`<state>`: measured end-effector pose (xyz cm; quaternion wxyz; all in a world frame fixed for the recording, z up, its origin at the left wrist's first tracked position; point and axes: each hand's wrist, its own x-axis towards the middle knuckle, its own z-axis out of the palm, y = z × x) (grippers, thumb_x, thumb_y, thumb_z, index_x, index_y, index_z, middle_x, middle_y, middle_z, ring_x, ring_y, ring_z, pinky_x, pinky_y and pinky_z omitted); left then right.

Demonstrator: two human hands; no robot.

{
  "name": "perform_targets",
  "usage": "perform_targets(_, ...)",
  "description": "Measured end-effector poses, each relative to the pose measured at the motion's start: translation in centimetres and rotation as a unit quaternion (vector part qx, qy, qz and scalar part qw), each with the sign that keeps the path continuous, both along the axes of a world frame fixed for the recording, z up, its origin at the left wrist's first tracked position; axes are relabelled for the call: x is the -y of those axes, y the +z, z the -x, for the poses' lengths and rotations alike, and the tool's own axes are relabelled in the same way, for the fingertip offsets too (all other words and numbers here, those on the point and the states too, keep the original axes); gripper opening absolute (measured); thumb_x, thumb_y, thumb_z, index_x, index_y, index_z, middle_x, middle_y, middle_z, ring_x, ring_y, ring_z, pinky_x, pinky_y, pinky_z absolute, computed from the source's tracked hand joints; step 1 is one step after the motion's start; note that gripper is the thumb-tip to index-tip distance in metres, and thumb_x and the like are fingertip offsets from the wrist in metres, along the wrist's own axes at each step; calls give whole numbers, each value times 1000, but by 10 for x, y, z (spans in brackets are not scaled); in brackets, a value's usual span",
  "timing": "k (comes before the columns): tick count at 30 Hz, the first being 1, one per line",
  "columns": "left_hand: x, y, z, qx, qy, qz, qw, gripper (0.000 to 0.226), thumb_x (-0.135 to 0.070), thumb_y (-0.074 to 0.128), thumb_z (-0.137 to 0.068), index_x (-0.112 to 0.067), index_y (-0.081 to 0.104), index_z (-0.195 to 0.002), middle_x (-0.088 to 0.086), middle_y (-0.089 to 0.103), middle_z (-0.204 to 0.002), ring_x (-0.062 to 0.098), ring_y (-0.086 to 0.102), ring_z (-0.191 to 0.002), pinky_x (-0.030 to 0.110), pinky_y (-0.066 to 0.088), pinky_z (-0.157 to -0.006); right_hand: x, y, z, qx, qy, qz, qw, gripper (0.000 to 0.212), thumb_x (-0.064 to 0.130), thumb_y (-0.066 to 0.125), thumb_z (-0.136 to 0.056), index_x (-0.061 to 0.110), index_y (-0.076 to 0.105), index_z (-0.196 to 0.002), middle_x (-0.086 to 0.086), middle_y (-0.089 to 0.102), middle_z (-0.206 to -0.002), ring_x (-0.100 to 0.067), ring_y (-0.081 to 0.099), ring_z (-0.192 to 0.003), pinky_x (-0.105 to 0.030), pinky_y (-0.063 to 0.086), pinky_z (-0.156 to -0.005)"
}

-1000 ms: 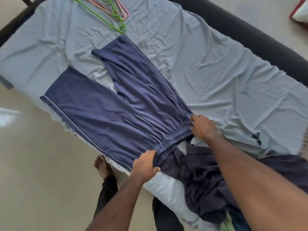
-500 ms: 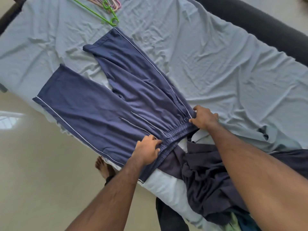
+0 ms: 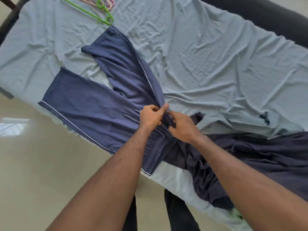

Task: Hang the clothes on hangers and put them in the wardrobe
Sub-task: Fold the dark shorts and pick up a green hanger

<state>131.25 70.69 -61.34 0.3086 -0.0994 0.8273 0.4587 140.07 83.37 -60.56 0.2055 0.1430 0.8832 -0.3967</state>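
Navy blue trousers with thin white side stripes lie on the bed, their two legs spread toward the upper left. My left hand and my right hand meet at the waistband, each pinching the fabric, and the waist is bunched up between them. A green hanger lies on the sheet beyond the far trouser leg, with several pink hangers behind it at the top edge.
A wrinkled grey-blue sheet covers the bed. A heap of dark clothes lies at the near right by my right arm. The black bed frame runs along the far side. Beige floor and my legs lie below the bed edge.
Both hands held the waistband's two ends apart; now they have come together at the middle, folding the waist on itself. The far trouser leg has narrowed.
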Motion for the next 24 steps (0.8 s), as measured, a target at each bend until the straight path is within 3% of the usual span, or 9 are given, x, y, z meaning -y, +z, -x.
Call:
perform_targets(3, 18, -2, 10, -32, -17, 82, 996, 59, -66, 79, -64, -15, 51, -51, 0, 59, -50, 20, 62, -52, 32, 52, -53, 36, 5, -5, -6, 37, 12, 999, 39, 16, 59, -73, 23, 59, -111, 1, 65, -91, -26, 61, -86, -41, 51, -73)
perform_targets(5, 39, -7, 16, -37, -6, 133, 990, 52, -57, 81, -64, -16, 51, -52, 0, 60, -56, 22, 61, -59, 33, 51, -56, 60, 5, -11, -15, 54, 17, 998, 29, 11, 60, -76, 17, 58, -104, 0, 62, -90, -26, 59, -86, -38, 44, -70)
perform_targets(7, 65, -15, 22, -31, 33, 156, 987, 36, -39, 81, -65, -14, 55, -56, 4, 65, -66, 27, 65, -68, 32, 52, -59, 86, 1, -21, -29, 95, 14, 995, 36, 8, 60, -79, 13, 58, -114, -5, 63, -103, -29, 60, -95, -37, 41, -72)
perform_targets(9, 94, -24, 25, -16, 76, 162, 984, 25, -26, 77, -65, -12, 58, -58, 4, 65, -67, 29, 63, -68, 28, 47, -57, 112, -8, -33, -27, 145, -12, 989, 56, 10, 59, -83, 15, 50, -139, -8, 62, -119, -33, 60, -104, -44, 49, -81)
perform_targets(12, 139, -40, 24, -7, 114, 175, 978, 37, -24, 79, -68, -8, 49, -53, 1, 53, -55, 28, 49, -60, 30, 43, -57, 147, -28, -53, -2, 183, -36, 982, 71, 9, 57, -89, 19, 33, -155, -10, 56, -123, -41, 61, -99, -51, 51, -82)
perform_targets(16, 189, -55, 7, 8, 120, 185, 975, 47, -21, 80, -77, -8, 42, -53, 2, 44, -51, 25, 40, -59, 31, 38, -56, 177, -44, -69, 23, 209, -60, 976, 74, 5, 56, -92, 21, 27, -158, -11, 53, -125, -42, 61, -96, -51, 50, -81)
perform_targets(19, 217, -65, -5, 31, 107, 179, 977, 32, -21, 79, -81, 0, 59, -66, 7, 57, -61, 25, 51, -61, 27, 40, -56, 190, -51, -75, 34, 240, -98, 965, 74, 1, 50, -93, 22, 26, -159, -12, 51, -127, -41, 61, -98, -49, 49, -79)
perform_targets(21, 228, -71, -9, 53, 111, 160, 979, 26, -19, 77, -84, 0, 63, -73, 11, 64, -68, 30, 66, -62, 24, 43, -46, 196, -56, -76, 47, 254, -115, 959, 75, 1, 49, -93, 23, 22, -160, -12, 48, -130, -40, 60, -101, -50, 50, -80)
perform_targets(24, 233, -68, -10, 80, 100, 134, 983, 20, -18, 74, -88, -9, 61, -77, 15, 66, -70, 26, 71, -53, 22, 38, -33, 199, -57, -74, 85, 251, -114, 957, 73, 18, 55, -97, 29, 19, -160, -10, 45, -139, -38, 59, -111, -49, 50, -88)
